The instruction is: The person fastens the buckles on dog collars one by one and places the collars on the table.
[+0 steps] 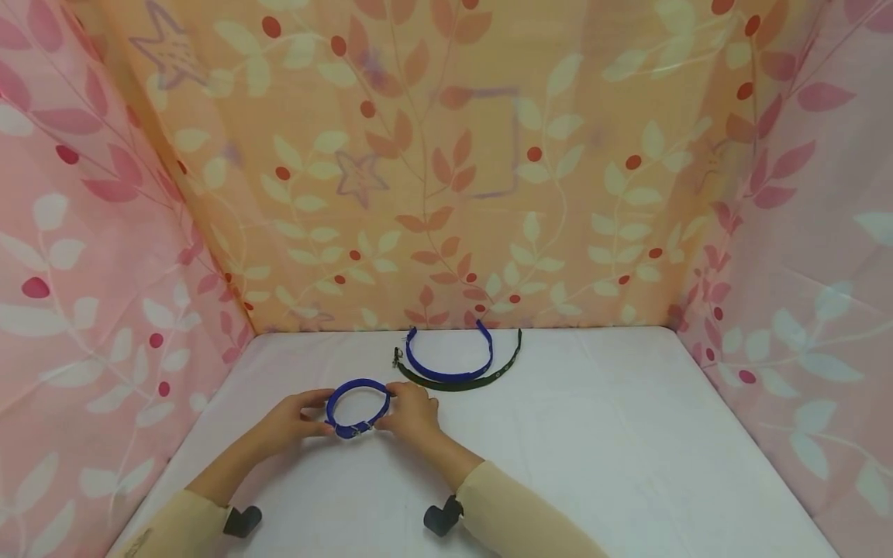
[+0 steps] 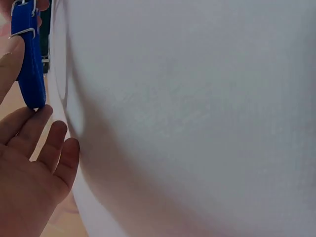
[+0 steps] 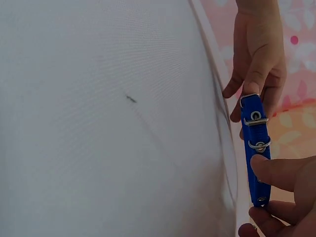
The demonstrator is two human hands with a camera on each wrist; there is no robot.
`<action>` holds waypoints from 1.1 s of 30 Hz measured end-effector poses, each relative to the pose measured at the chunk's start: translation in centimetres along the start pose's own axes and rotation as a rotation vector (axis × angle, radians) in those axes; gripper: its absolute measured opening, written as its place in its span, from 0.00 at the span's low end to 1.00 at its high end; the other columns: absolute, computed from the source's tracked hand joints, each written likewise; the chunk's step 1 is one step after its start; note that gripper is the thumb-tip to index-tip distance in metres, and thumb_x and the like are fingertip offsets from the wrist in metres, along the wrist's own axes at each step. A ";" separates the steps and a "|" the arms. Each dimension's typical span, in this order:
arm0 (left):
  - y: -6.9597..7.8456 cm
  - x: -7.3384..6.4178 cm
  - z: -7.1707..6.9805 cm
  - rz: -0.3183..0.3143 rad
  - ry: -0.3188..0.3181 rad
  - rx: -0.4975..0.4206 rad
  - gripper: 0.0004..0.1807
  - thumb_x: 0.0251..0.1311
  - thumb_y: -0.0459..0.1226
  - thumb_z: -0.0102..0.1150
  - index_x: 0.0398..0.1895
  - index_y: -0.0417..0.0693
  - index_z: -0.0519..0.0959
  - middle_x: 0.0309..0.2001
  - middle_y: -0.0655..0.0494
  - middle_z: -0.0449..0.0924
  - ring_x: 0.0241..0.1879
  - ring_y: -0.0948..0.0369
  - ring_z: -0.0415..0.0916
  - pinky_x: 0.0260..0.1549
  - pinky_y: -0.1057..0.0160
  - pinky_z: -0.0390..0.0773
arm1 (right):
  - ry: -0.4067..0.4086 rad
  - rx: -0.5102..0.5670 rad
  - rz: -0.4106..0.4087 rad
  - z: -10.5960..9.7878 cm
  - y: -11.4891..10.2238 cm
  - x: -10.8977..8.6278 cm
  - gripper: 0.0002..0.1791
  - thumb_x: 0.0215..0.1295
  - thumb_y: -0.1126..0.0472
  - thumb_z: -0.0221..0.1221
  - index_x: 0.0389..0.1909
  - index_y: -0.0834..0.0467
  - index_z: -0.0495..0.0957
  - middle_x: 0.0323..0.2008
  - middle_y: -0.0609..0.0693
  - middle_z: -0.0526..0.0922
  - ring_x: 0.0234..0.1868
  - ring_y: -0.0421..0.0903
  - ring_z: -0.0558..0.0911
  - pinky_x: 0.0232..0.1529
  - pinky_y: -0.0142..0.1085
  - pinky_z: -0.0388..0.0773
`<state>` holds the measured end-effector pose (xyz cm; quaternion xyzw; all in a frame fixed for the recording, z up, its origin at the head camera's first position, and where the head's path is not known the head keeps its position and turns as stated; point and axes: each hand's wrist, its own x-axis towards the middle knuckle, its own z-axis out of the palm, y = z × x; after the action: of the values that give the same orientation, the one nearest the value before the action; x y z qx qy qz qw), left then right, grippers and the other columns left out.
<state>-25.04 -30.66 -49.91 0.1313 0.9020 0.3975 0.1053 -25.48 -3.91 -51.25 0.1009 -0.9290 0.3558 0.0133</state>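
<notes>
Between my two hands is a blue buckled collar (image 1: 352, 430), closed into a loop above the white table. My left hand (image 1: 286, 422) holds its left side, with the thumb on the band near the buckle end and fingertips at the far edge. On the right side, my right hand (image 1: 413, 415) pinches the loop between thumb and fingers. The right wrist view shows the collar (image 3: 256, 133) edge-on, with metal buckle, ring and eyelets facing up the band. In the left wrist view only part of the collar (image 2: 30, 74) shows.
Behind my right hand, a second blue collar (image 1: 446, 377) lies unfastened in a curve. A dark green collar (image 1: 502, 368) curves around it. The white table (image 1: 593, 449) meets patterned cloth walls (image 1: 453, 232) at the back and both sides.
</notes>
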 end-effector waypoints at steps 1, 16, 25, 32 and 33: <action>-0.1 0.1 0.0 -0.001 -0.007 0.003 0.43 0.54 0.51 0.77 0.71 0.46 0.72 0.65 0.45 0.78 0.66 0.43 0.71 0.62 0.39 0.74 | 0.001 -0.012 0.005 0.2 0.0 0.1 0.37 0.45 0.52 0.81 0.60 0.53 0.82 0.55 0.49 0.86 0.59 0.53 0.79 0.53 0.54 0.70; -0.3 0.6 0.5 -0.022 0.001 0.085 0.45 0.48 0.48 0.81 0.69 0.42 0.73 0.60 0.44 0.81 0.64 0.43 0.74 0.62 0.38 0.73 | 0.037 -0.163 -0.008 1.1 -0.2 0.0 0.38 0.38 0.49 0.83 0.55 0.53 0.84 0.48 0.50 0.87 0.50 0.52 0.79 0.44 0.47 0.67; -0.2 0.4 0.7 -0.058 0.028 0.139 0.45 0.46 0.46 0.82 0.69 0.43 0.74 0.59 0.46 0.80 0.59 0.49 0.75 0.57 0.45 0.78 | 0.009 -0.221 -0.027 1.3 -0.5 0.2 0.37 0.39 0.47 0.83 0.54 0.52 0.85 0.46 0.49 0.87 0.50 0.50 0.79 0.44 0.46 0.68; 0.0 0.5 0.6 -0.071 0.007 0.149 0.44 0.49 0.46 0.81 0.70 0.45 0.73 0.58 0.48 0.81 0.58 0.50 0.76 0.57 0.45 0.79 | -0.062 -0.307 -0.058 0.7 -0.3 0.9 0.36 0.42 0.46 0.81 0.55 0.52 0.84 0.46 0.50 0.87 0.50 0.51 0.79 0.47 0.49 0.72; 0.0 0.5 0.6 -0.076 0.003 0.144 0.44 0.49 0.46 0.81 0.70 0.45 0.74 0.58 0.49 0.81 0.58 0.51 0.76 0.57 0.45 0.79 | -0.075 -0.312 -0.059 0.6 -0.3 0.9 0.36 0.43 0.47 0.81 0.56 0.52 0.84 0.47 0.50 0.86 0.50 0.51 0.79 0.48 0.49 0.72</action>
<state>-25.37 -30.04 -50.37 0.1034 0.9328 0.3275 0.1095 -26.30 -4.67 -51.41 0.1382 -0.9694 0.2027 0.0048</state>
